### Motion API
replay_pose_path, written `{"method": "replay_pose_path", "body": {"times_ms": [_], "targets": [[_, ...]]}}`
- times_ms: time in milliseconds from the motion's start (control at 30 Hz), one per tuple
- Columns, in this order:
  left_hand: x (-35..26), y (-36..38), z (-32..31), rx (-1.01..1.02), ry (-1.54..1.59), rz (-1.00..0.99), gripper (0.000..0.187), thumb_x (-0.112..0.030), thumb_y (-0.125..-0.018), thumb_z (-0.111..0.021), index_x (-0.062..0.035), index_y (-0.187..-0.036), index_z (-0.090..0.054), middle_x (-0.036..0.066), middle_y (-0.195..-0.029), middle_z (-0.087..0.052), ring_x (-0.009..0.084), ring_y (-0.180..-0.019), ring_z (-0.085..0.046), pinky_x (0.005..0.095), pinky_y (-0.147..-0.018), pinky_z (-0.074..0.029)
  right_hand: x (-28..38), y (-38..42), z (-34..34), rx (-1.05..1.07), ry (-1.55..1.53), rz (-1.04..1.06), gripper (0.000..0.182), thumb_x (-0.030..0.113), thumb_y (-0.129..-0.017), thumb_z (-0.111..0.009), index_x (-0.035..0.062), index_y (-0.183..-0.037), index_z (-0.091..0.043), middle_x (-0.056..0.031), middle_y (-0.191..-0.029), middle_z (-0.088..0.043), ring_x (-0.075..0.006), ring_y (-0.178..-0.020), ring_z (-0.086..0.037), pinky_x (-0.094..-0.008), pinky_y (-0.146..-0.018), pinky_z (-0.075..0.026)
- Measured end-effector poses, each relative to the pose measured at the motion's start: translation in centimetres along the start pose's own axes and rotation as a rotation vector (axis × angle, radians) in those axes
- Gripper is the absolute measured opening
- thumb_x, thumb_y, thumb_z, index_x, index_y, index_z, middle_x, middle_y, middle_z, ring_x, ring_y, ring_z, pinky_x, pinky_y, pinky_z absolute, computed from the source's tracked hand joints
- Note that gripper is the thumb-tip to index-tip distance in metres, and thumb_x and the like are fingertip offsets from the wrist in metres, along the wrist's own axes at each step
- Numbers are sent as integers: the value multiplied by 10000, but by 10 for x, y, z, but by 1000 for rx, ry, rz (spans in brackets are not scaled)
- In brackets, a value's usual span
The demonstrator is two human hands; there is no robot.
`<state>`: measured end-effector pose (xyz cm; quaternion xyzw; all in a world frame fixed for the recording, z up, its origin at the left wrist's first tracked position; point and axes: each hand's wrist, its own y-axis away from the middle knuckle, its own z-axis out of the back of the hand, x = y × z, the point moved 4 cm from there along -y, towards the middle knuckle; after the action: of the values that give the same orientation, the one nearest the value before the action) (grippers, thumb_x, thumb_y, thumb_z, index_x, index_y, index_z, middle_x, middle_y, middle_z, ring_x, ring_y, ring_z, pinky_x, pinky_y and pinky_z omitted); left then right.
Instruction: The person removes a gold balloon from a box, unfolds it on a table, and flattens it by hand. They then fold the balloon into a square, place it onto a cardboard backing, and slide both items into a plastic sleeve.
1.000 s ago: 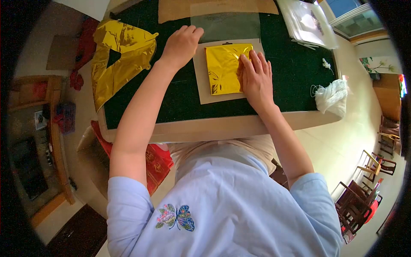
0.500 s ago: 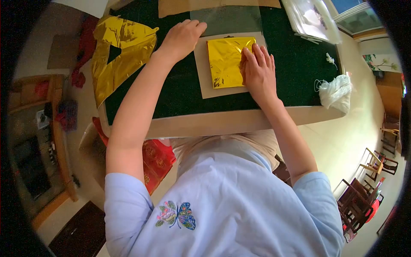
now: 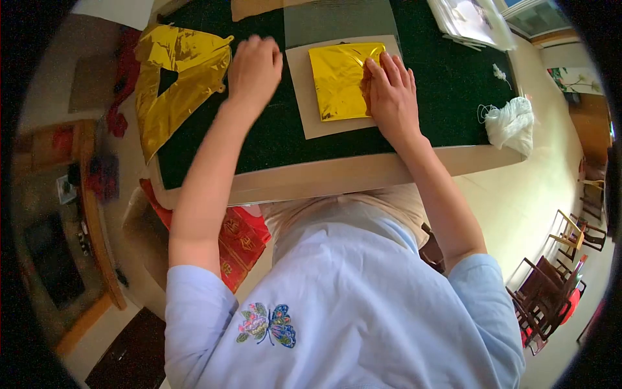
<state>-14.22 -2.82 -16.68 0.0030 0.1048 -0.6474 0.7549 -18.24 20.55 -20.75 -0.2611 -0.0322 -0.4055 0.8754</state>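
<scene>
My right hand (image 3: 392, 97) lies with fingers stretched out along the right edge of a flat, folded gold foil balloon (image 3: 338, 84). The folded foil rests on a beige card (image 3: 300, 78) on the dark green table top. My left hand (image 3: 254, 72) is closed, knuckles up, over the green surface left of the card. Whatever its fingers may hold is hidden. Just beside it, a gold foil letter A balloon (image 3: 188, 55) lies flat and creased at the table's left edge, with small tabs towards my left hand.
A clear sheet (image 3: 340, 23) lies behind the card, near brown cardboard (image 3: 256, 8). At the back right is a stack of clear plastic sleeves (image 3: 472, 24). A bundle of white string (image 3: 509, 124) sits at the right corner. A red bag (image 3: 243, 243) is below the table.
My left hand has moved left, from above the card's upper left corner towards the letter A balloon. My right hand stays on the folded foil. The view has shifted slightly.
</scene>
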Motion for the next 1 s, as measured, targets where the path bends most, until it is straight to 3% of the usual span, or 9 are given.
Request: {"method": "replay_pose_path", "body": {"times_ms": [33, 167, 267, 367, 500, 700, 800, 833, 1000], "targets": [[-7, 16, 6, 48, -34, 40, 185, -168, -870, -600, -62, -1021, -612, 111, -1022, -575, 289, -1020, -555, 413, -816, -497, 0, -1, 0, 0, 4, -2, 381, 211, -896, -557, 121, -1263, -510, -178, -1358, -451, -366, -1309, -369, -506, -1098, -264], [-22, 45, -10, -193, 47, -131, 302, -130, -860, -598, -7, -1135, -615, 122, -1161, -588, 278, -1095, -533, 395, -922, -459, 3, -1, 6, 3, -25, -23, 371, 208, -903, -547, 122, -1263, -515, -182, -1354, -457, -368, -1304, -377, -505, -1092, -276], [-14, 36, -15, -169, 137, -128, 315, -87, -848, -591, -21, -1156, -602, 121, -1211, -577, 305, -1142, -514, 402, -974, -429, 4, 2, 8, -3, -18, -19, 364, 206, -905, -544, 122, -1259, -521, -189, -1344, -465, -373, -1291, -391, -510, -1083, -286], [1, 11, -12, -306, 106, -238, 351, -62, -867, -556, -64, -1217, -582, 123, -1258, -567, 297, -1201, -494, 398, -1009, -414, 4, 2, 7, -16, -15, -17, 362, 208, -907, -545, 119, -1257, -522, -195, -1339, -467, -377, -1286, -395, -517, -1080, -288], [13, -12, -24, -204, 28, -347, 442, -55, -876, -545, -115, -1313, -512, 144, -1213, -594, 299, -1190, -511, 406, -1011, -416, 1, 3, 4, -23, -15, -13, 352, 203, -911, -542, 114, -1252, -529, -197, -1334, -471, -376, -1284, -400, -526, -1070, -298], [10, -16, -14, -98, 97, -315, 419, -46, -827, -587, -96, -1242, -553, 145, -1088, -610, 308, -1074, -554, 403, -947, -458, 5, 1, 8, -35, -18, -15, 336, 198, -914, -544, 106, -1237, -538, -196, -1330, -475, -377, -1266, -423, -527, -1057, -318], [12, -28, -7, -64, 31, -355, 299, -81, -895, -537, -86, -1187, -605, 69, -1116, -621, 243, -1065, -570, 387, -957, -472, 4, 2, 8, -29, -13, -14, 335, 200, -912, -550, 104, -1233, -538, -195, -1330, -475, -377, -1264, -427, -524, -1059, -318], [18, -33, -11, 7, 47, -355, 255, -116, -879, -578, -79, -1125, -635, 72, -1112, -625, 240, -1087, -565, 378, -956, -474, 4, 3, 8, -27, -16, -14, 335, 200, -912, -550, 104, -1233, -538, -195, -1328, -476, -376, -1265, -426, -524, -1059, -318], [35, -46, -21, -163, -16, -503, 224, -138, -879, -595, -87, -1091, -646, 73, -1094, -638, 239, -1064, -589, 373, -942, -485, 3, 3, 8, -23, -22, -16, 350, 198, -911, -543, 107, -1248, -526, -194, -1326, -477, -377, -1274, -415, -525, -1066, -308]]}}
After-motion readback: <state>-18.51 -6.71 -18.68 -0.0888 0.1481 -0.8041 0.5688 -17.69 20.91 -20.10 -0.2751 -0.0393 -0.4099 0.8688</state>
